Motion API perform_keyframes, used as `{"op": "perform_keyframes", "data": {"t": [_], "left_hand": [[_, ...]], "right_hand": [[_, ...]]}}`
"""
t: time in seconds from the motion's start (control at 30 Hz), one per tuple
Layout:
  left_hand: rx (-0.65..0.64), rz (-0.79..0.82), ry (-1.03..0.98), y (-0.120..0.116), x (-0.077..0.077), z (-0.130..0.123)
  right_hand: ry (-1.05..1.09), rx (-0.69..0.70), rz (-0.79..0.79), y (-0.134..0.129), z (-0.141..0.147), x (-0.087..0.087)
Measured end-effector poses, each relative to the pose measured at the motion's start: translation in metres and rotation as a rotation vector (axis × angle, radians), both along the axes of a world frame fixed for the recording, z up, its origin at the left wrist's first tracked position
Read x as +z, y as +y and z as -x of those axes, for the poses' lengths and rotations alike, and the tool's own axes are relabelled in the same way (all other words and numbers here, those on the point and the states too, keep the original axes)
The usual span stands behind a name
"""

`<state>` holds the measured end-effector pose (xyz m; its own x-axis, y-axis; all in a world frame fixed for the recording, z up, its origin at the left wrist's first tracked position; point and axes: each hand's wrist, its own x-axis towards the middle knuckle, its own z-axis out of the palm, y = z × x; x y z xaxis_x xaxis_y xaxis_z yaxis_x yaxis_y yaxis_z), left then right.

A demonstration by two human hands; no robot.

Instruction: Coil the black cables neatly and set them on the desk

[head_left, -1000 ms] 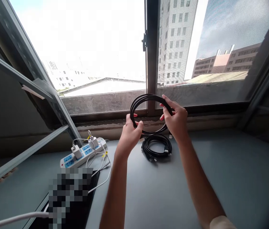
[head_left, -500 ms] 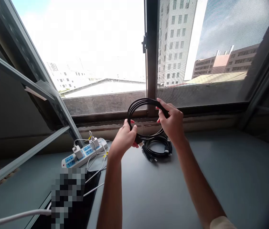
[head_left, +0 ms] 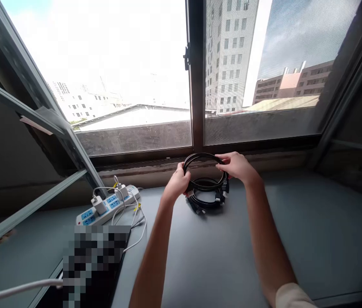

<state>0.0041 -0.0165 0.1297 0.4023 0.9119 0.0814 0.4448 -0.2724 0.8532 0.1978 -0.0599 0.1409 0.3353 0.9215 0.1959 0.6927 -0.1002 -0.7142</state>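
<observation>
A coiled black cable is held between both hands, tilted up above the grey tabletop. My left hand is closed on the coil's left side, close to a light-tipped connector. On the coil's upper right side, my right hand pinches it between thumb and fingers. Another black cable coil lies on the table just below and behind the held one, with its connectors at its front and right. The held coil partly covers it.
A white power strip with plugs and white cords lies on the left. Nearer is a dark, partly pixelated object. Metal frame bars cross the left side. Behind the table stands a window.
Both hands have lowered the held coil toward the coil on the table. My right hand has shifted along the rim, its fingers now reaching left. The view has shifted slightly.
</observation>
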Motion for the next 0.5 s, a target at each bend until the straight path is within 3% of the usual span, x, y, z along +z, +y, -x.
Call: {"op": "perform_keyframes", "data": {"t": [0.27,0.5], "left_hand": [[0.028,-0.039,0.405,0.012,-0.032,-0.025],[0.048,0.073,0.631,0.022,-0.073,-0.038]], "right_hand": [[0.002,0.067,0.367,0.037,-0.016,-0.033],[0.006,0.027,0.608,0.060,-0.017,-0.066]]}}
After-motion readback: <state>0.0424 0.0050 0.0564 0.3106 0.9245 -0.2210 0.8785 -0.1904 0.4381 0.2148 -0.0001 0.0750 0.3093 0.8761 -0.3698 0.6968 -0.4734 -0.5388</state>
